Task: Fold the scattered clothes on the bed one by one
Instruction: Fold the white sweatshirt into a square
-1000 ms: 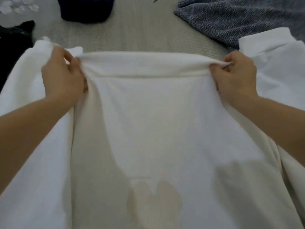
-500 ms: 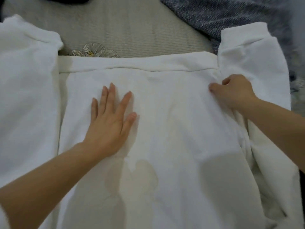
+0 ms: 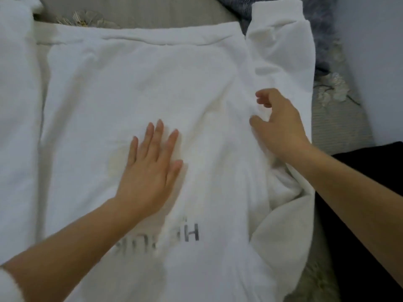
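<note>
A pale, plain wall (image 3: 375, 62) runs down the right edge. Just left of it lies a grey ribbed bedspread (image 3: 335, 127). An embroidered pale flower with a thin dark stem (image 3: 333, 88) sits on the bedspread near the wall. A second embroidered flower (image 3: 84, 19) lies far left of the wall, at the top. Below the wall is a black fabric mass (image 3: 349, 269); what it is cannot be told.

Forearms bare on both sides. Left hand (image 3: 150, 171) and right hand (image 3: 281, 127) bare. White sleeve (image 3: 6, 286) edge at left arm's near end, blurred.
</note>
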Demonstrator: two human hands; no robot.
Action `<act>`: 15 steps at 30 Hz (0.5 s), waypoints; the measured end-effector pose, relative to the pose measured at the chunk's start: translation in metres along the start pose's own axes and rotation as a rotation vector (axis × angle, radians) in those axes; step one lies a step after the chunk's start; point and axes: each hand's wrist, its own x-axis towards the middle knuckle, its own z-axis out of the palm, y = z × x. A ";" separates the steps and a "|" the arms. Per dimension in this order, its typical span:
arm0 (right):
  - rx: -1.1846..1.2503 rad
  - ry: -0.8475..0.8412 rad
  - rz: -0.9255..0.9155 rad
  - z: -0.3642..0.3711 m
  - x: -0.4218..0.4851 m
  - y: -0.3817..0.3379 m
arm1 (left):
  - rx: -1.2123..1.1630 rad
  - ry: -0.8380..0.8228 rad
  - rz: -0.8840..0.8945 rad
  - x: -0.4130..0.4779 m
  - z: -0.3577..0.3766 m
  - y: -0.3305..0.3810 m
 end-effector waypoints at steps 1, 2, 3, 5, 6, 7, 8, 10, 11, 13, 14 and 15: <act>-0.109 0.037 -0.024 -0.008 -0.020 0.012 | 0.000 -0.023 0.058 -0.026 0.013 0.017; -0.200 0.081 -0.016 -0.015 -0.036 0.025 | -0.010 -0.055 0.098 -0.050 0.025 0.033; -0.266 0.111 0.035 -0.021 -0.049 0.037 | -0.021 -0.096 0.127 -0.070 0.037 0.050; -0.328 0.092 0.209 -0.028 -0.060 0.054 | -0.009 -0.150 0.152 -0.097 0.057 0.081; -0.362 0.047 0.265 -0.028 -0.061 0.061 | -0.002 -0.165 0.136 -0.103 0.062 0.095; -0.409 -0.014 0.281 -0.027 -0.062 0.066 | -0.001 -0.182 0.107 -0.106 0.065 0.106; -0.448 -0.059 0.259 -0.025 -0.062 0.069 | -0.008 -0.200 0.077 -0.106 0.066 0.114; -0.395 -0.060 0.187 -0.024 -0.060 0.068 | -0.008 -0.217 0.046 -0.105 0.064 0.126; -0.298 -0.006 0.184 -0.028 -0.060 0.063 | -0.005 -0.206 0.056 -0.105 0.064 0.128; -0.064 0.218 0.246 -0.046 -0.065 0.051 | -0.020 -0.245 0.077 -0.104 0.065 0.127; 0.044 0.362 0.292 -0.059 -0.071 0.046 | -0.009 -0.274 0.088 -0.104 0.063 0.126; 0.134 0.521 0.317 -0.072 -0.079 0.045 | 0.024 -0.290 0.103 -0.104 0.060 0.125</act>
